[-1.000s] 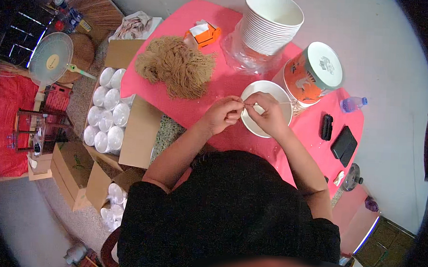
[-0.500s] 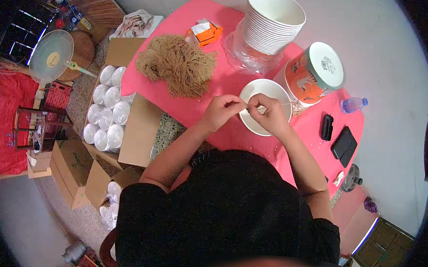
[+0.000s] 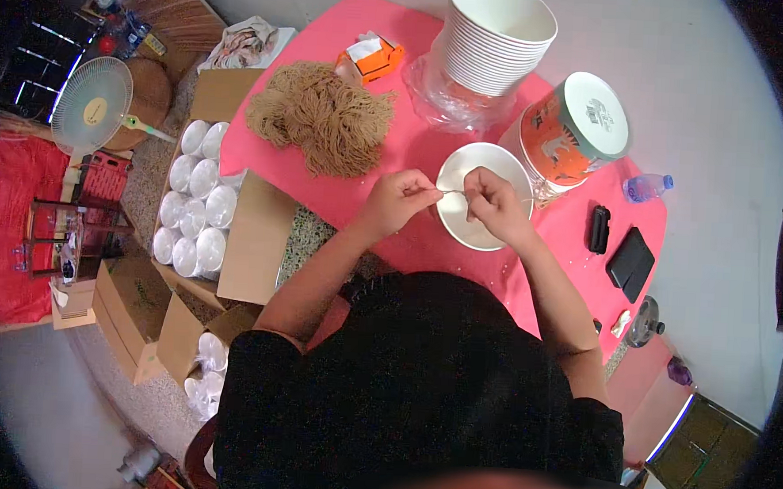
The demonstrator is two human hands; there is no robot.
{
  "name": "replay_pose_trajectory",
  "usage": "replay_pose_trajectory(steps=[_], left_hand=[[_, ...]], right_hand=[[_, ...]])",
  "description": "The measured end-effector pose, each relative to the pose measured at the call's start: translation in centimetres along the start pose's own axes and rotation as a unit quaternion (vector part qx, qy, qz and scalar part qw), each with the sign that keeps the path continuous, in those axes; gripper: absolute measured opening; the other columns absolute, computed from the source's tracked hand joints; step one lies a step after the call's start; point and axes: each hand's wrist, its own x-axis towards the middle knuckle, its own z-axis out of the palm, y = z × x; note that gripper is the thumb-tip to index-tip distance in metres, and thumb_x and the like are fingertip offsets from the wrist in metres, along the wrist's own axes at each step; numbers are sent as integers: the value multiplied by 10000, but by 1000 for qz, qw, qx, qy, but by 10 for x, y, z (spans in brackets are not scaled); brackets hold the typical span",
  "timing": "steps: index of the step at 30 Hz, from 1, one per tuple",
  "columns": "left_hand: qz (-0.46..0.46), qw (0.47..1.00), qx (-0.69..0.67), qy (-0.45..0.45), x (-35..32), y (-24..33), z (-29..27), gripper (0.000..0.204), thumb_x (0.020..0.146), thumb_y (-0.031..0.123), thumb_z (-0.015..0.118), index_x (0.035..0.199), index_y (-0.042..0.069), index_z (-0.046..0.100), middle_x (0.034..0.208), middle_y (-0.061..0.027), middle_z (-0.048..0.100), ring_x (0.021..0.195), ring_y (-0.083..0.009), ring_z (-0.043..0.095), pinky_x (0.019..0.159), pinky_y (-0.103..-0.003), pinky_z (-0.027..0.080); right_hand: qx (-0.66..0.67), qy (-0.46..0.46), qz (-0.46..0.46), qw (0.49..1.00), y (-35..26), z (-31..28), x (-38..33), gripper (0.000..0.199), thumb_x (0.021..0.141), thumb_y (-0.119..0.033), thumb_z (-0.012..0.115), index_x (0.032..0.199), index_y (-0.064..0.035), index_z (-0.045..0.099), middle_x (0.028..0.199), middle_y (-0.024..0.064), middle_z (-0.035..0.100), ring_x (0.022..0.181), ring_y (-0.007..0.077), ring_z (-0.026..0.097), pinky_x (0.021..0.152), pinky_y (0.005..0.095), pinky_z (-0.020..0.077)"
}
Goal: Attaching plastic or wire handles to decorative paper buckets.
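Observation:
A thin pale cord [image 3: 451, 192] is pinched between my two hands. My left hand [image 3: 395, 202] grips one end just past the left rim of a white paper bucket [image 3: 477, 247]. Over the bucket's mouth, my right hand [image 3: 497, 207] closes on the same cord, and a short length sticks out to its right. The bucket stands upright on the pink-covered table [image 3: 409, 245], its inside partly hidden by my right hand. Left of it lies a heap of tan cords [image 3: 327, 117].
Nested white buckets [image 3: 499, 46] rise at the back beside clear plastic wrap [image 3: 456, 102]. Printed orange buckets [image 3: 556, 138] stand upside down at right. A bottle [image 3: 649, 188], black case [image 3: 598, 230], dark wallet-like item [image 3: 630, 263] and orange tissue box [image 3: 372, 60] share the table. Cartons of wrapped white cups [image 3: 204, 179] sit left.
My hands have drawn apart from nearly touching, the left one a little leftward. A short span of cord now shows between them. The bucket stays in place.

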Motion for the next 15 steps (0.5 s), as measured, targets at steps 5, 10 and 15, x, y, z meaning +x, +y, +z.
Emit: replay_pose_trajectory(steps=[5, 10, 15], left_hand=[[94, 994, 25, 43, 6, -20, 0, 129, 791, 89, 647, 899, 19, 631, 797, -29, 602, 632, -79, 535, 598, -212, 428], [173, 979, 87, 57, 6, 12, 20, 116, 755, 67, 650, 865, 36, 630, 804, -46, 572, 564, -101, 500, 505, -255, 396], [170, 978, 105, 52, 6, 11, 19, 77, 760, 69, 639, 810, 28, 597, 743, -54, 561, 558, -113, 506, 508, -258, 402]], right_hand=[[-61, -34, -4, 998, -11, -6, -2, 49, 870, -37, 472, 822, -46, 477, 687, -55, 428, 584, 13, 416, 495, 181, 338], [-65, -30, 7, 997, -14, -7, -2, 12, 831, -32, 509, 833, -25, 499, 700, -32, 467, 639, 40, 412, 546, 211, 351], [-135, -14, -29, 990, -27, -8, -3, 14, 828, -33, 531, 830, -28, 518, 652, 16, 503, 586, 97, 480, 530, 251, 382]])
